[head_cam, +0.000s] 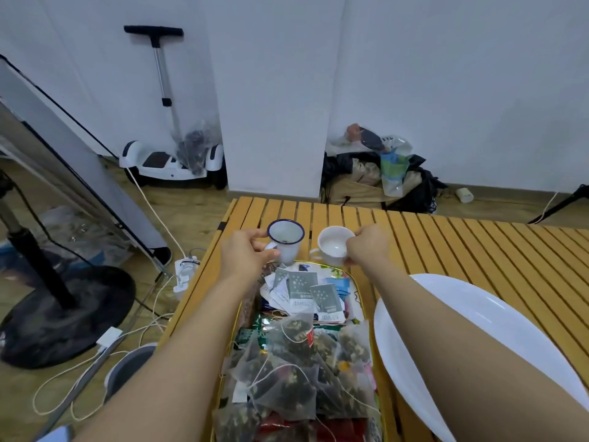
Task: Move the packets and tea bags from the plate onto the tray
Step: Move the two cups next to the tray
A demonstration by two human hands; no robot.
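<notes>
Head view: packets (301,290) and tea bags (287,374) fill the tray (366,309) on the slatted worktop (446,244); the white plate (452,327) lies bare beside it. Left hand (243,253), grip pinching the enamel mug (287,239); right hand (366,245), grip pinching the white cup (331,247).

Left forearm: bare, extended forward and up from the lower left. Left hand (247,253): fingers curled, gripping the handle of an enamel mug (286,241). Right forearm: bare, extended from the lower right, angled inward. Right hand (369,245): fingers curled, pinching the rim of a white cup (333,247). Both hands level, well apart, palms inward.
</notes>
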